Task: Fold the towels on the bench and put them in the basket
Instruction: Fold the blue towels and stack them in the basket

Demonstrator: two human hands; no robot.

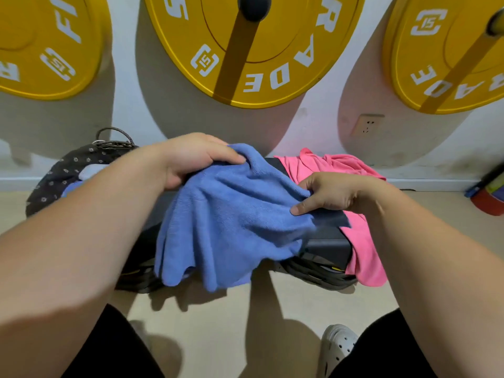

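While both hands gripped it, the blue towel lay draped across the near end of the dark padded bench, unfolded. It was a soft, fuzzy terry cloth, rumpled into long ridges, and its loose lower edge hung over the near side toward the floor. The left hand held the towel's far corner, thumb on top and fingers curled under the cloth. The right hand pinched the right edge, thumb and fingers clamped on a bunched fold. A pink towel lay crumpled to the right, partly under the blue one, with one end trailing off the bench's right side. On the floor to the left stood the basket, dark with small pale flowers and a braided handle. Yellow weight plates hung on the far wall.
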